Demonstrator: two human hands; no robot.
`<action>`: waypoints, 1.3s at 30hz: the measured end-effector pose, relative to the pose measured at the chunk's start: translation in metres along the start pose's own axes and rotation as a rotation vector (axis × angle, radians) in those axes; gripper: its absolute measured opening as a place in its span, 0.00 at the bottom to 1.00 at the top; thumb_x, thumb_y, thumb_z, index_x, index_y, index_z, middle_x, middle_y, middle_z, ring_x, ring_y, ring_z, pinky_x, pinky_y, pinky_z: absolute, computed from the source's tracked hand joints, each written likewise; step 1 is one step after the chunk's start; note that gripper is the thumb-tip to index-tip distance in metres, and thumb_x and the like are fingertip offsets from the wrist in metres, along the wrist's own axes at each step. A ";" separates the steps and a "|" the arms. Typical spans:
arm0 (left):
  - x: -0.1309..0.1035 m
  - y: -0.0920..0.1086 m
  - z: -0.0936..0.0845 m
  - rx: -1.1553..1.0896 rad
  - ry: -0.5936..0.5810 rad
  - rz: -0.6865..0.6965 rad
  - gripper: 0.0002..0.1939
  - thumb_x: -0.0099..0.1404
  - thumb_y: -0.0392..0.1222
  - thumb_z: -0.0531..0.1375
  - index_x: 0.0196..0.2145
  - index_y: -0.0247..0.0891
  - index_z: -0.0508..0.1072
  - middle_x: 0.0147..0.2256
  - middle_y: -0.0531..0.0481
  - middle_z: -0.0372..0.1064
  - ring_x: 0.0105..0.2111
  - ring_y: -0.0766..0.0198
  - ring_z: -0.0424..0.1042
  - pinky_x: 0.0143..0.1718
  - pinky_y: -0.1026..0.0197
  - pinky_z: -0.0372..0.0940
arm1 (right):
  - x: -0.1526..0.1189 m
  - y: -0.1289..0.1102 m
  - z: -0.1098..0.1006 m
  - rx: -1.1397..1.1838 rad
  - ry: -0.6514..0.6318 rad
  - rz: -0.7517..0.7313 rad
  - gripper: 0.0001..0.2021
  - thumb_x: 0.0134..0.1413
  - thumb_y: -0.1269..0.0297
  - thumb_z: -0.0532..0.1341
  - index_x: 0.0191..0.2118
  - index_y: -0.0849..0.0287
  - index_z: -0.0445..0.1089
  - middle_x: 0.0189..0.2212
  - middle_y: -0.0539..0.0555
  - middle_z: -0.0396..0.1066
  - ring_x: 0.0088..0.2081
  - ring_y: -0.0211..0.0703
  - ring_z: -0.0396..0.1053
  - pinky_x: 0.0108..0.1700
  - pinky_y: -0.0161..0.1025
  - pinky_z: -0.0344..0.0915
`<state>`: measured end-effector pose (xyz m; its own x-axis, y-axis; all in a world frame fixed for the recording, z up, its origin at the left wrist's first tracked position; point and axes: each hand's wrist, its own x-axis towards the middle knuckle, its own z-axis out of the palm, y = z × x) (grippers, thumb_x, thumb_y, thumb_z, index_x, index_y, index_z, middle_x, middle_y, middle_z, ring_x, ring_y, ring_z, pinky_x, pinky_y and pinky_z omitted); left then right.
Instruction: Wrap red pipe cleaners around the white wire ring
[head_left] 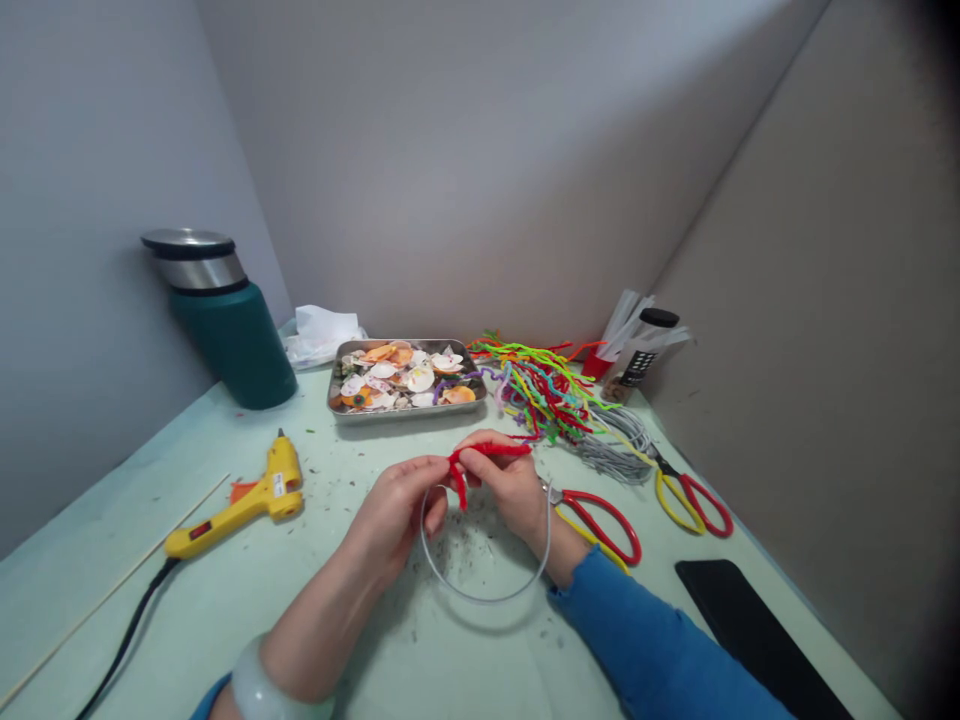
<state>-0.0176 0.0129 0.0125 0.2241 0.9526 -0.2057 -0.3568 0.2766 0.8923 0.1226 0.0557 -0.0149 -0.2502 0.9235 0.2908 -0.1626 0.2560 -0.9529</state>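
Note:
Between my two hands is a fuzzy red pipe cleaner (504,450), bent so that one short end hangs down. My right hand (506,483) pinches it between thumb and fingers. My left hand (397,510) is closed at its left end, thumb and forefinger pressed together by the bend. A thin grey wire hoop (484,600) hangs below both hands, its curve toward me and its upper part hidden behind the fingers. One end of the hoop stands up beside my right wrist. Scissors (604,525) with red and yellow handles lie just right of that wrist.
A metal tray (409,415) of seashells stands behind my hands, beside a heap of coloured pipe cleaners (547,385) and a grey wire coil (615,450). A yellow glue gun (240,505) and green bottle (236,340) are left; second scissors (694,500) and a black object (750,630) right.

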 end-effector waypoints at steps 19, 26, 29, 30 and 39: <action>-0.001 -0.011 0.000 0.876 0.359 0.489 0.06 0.58 0.40 0.56 0.29 0.39 0.73 0.23 0.54 0.68 0.21 0.68 0.59 0.22 0.67 0.52 | 0.000 -0.001 0.002 0.053 0.006 -0.006 0.04 0.49 0.64 0.63 0.30 0.58 0.72 0.20 0.47 0.65 0.22 0.34 0.61 0.25 0.33 0.59; -0.001 -0.013 0.001 0.874 0.369 0.561 0.09 0.61 0.44 0.55 0.31 0.38 0.72 0.21 0.55 0.67 0.19 0.69 0.59 0.22 0.67 0.53 | 0.001 0.000 0.002 0.045 0.014 -0.011 0.05 0.48 0.63 0.63 0.30 0.58 0.72 0.20 0.46 0.65 0.22 0.33 0.60 0.24 0.32 0.58; 0.000 -0.014 0.000 0.835 0.379 0.559 0.10 0.61 0.45 0.56 0.30 0.36 0.72 0.24 0.52 0.70 0.21 0.69 0.62 0.24 0.66 0.56 | 0.001 0.000 0.002 0.038 0.008 -0.008 0.05 0.48 0.63 0.63 0.30 0.58 0.72 0.21 0.47 0.65 0.22 0.33 0.60 0.24 0.32 0.58; 0.000 -0.013 0.000 0.815 0.379 0.544 0.11 0.61 0.46 0.56 0.30 0.36 0.72 0.24 0.52 0.70 0.21 0.68 0.63 0.24 0.66 0.56 | 0.001 0.000 0.002 0.034 0.006 -0.009 0.05 0.49 0.63 0.63 0.29 0.58 0.72 0.21 0.47 0.65 0.22 0.33 0.60 0.24 0.32 0.58; 0.001 -0.004 0.002 0.468 0.270 0.224 0.16 0.59 0.50 0.57 0.24 0.34 0.69 0.12 0.58 0.58 0.12 0.72 0.54 0.15 0.67 0.49 | 0.001 0.000 0.001 -0.029 -0.002 -0.031 0.05 0.49 0.64 0.63 0.28 0.59 0.72 0.23 0.48 0.66 0.23 0.33 0.61 0.25 0.32 0.59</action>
<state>-0.0139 0.0126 0.0091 -0.0715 0.9969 -0.0320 0.0836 0.0380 0.9958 0.1219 0.0560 -0.0143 -0.2473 0.9146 0.3200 -0.1423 0.2924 -0.9456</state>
